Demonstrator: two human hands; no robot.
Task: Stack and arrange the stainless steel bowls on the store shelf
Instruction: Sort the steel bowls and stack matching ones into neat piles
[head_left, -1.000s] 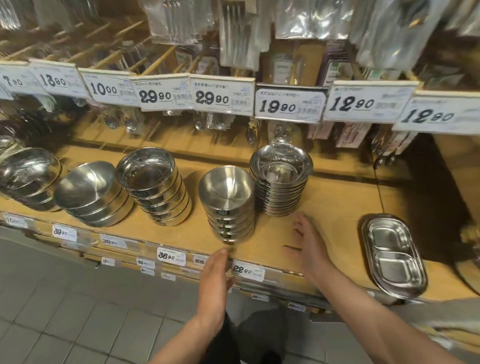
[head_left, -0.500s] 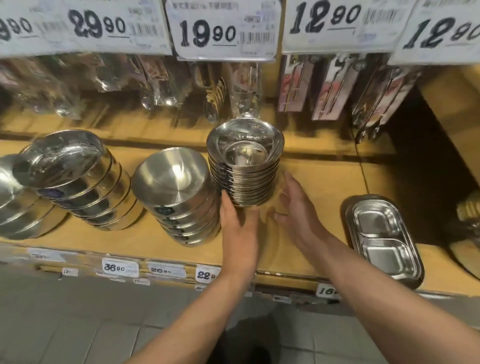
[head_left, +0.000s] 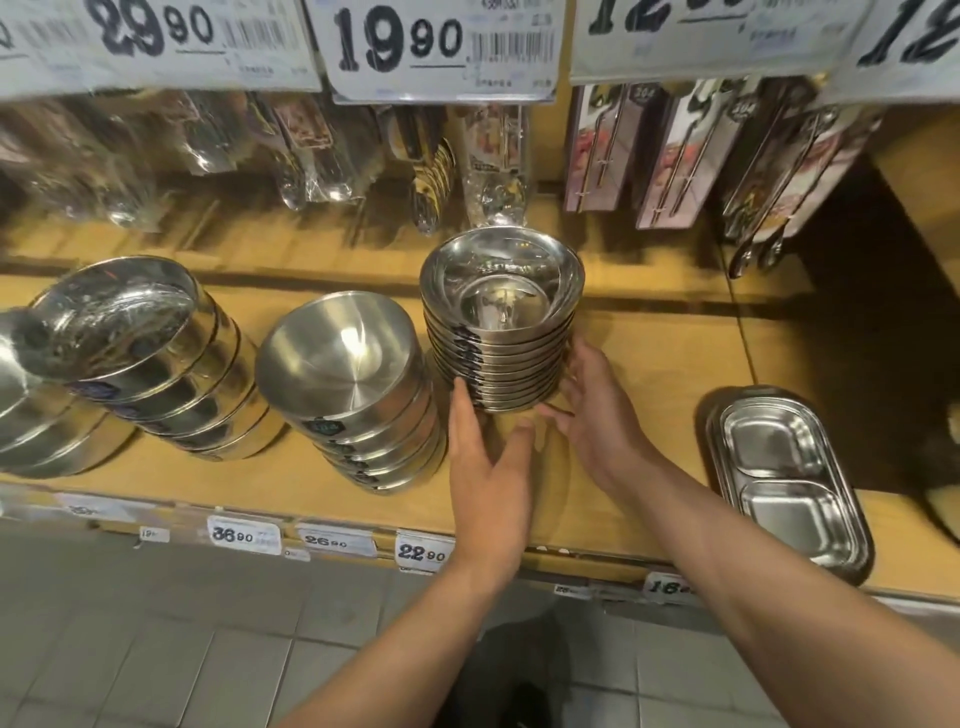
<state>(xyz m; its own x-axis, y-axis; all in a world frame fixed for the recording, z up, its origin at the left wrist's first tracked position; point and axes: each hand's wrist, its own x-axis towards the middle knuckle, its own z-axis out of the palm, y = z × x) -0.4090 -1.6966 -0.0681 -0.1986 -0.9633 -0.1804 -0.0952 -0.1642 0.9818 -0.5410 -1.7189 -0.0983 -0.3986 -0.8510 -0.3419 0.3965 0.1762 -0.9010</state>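
The upright stack of rimmed bowls stands between left hand and right hand, both open-fingered against its base.

Shelf: yellow-tan wood-look board, matt, smooth. 
Stack of rimmed bowls: polished steel, mirror-glossy inside. 
Stack of brushed bowls: steel, satin finish with fine circular grain, dark sticker on side. 
Leaning stack: shiny steel, glare-streaked. 
Two-compartment tray: steel, dull sheen. 
Price tags: white paper behind clear glossy plastic. 
Hanging packs: printed card, glossy film. 
Floor tiles: grey, matt.
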